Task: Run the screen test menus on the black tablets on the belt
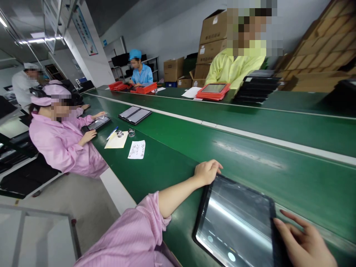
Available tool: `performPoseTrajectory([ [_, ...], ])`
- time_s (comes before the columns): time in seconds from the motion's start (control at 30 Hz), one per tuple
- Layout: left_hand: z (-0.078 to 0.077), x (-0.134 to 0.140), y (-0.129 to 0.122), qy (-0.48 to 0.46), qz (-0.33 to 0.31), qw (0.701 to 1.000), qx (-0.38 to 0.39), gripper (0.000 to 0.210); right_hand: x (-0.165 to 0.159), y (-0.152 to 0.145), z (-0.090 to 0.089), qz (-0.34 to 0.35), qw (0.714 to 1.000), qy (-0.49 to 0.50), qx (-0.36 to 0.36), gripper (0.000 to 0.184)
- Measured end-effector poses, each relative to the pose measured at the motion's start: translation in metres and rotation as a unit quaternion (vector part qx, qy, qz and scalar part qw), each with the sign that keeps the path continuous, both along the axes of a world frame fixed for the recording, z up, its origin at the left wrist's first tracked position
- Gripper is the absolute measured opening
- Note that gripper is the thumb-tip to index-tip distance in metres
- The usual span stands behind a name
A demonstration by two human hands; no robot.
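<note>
A black tablet [236, 218] with a glossy, reflective screen lies at a slant on the green bench at the lower right. My left hand [207, 172] is at its far left corner, fingers bent and closed around that corner; their tips are partly hidden. Along the right edge, my right hand [303, 237] has its thumb against the frame, while the index finger stretches out apart from the thumb. Bright light streaks and a few pale round spots show on the screen.
A handwritten note [137, 150], a yellowish sheet [116, 140] and two tablets [135, 115] lie farther left. A co-worker in pink [63, 137] handles another tablet. Across the bench are red-cased tablets [214, 91] and a black stack [256, 90]. A pale strip [222, 128] runs lengthwise.
</note>
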State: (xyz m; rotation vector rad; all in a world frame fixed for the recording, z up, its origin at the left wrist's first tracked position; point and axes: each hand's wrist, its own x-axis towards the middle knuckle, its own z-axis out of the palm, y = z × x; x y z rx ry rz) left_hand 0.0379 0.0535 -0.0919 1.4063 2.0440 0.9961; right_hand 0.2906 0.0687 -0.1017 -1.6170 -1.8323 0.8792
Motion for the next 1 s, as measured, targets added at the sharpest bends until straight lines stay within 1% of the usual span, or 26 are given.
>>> performPoseTrajectory([
  [0.1, -0.001, 0.000, 0.000, -0.001, 0.000, 1.000, 0.012, 0.044, 0.000, -0.001, 0.003, 0.018, 0.998, 0.041, -0.033, 0.058],
  [0.23, -0.004, -0.001, 0.001, 0.001, 0.003, 1.000, 0.024, 0.043, -0.003, -0.002, 0.012, 0.007, 0.998, 0.035, -0.042, 0.061],
  [0.4, -0.005, -0.001, 0.002, 0.002, 0.004, 1.000, 0.026, 0.044, -0.008, -0.006, 0.024, -0.001, 0.996, 0.038, -0.076, 0.075],
  [0.47, -0.004, -0.001, 0.001, 0.003, 0.005, 1.000, 0.026, 0.044, -0.010, -0.007, 0.027, -0.008, 0.996, 0.041, -0.081, 0.078],
  [0.7, -0.005, -0.001, 0.001, 0.003, 0.005, 1.000, 0.025, 0.044, -0.011, -0.009, 0.031, -0.012, 0.995, 0.040, -0.088, 0.076],
  [1.0, -0.007, -0.001, 0.003, 0.005, 0.003, 1.000, 0.029, 0.044, -0.012, -0.010, 0.034, -0.016, 0.997, 0.032, -0.075, 0.073],
])
